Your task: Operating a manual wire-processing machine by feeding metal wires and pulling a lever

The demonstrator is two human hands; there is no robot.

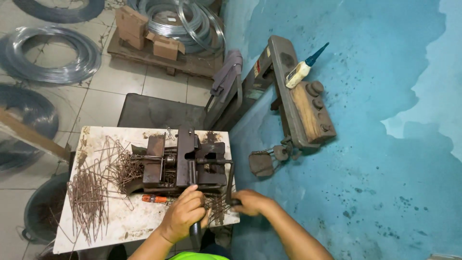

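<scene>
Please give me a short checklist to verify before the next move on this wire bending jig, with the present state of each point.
1. Left hand grips the upright lever of the metal bending jig: ok.
2. Right hand holds the dark crank handle at the jig's right side: ok.
3. Fingers away from the moving parts of the jig: cannot tell, the left hand is close to the jig body.
4. Wire piece seated in the jig: cannot tell, too small to see.
5. Bent wire pieces lie in a pile on the left of the white tabletop, apart from the hands: ok.
6. Orange-handled tool lies in front of the jig, near the left hand: not ok.
</scene>
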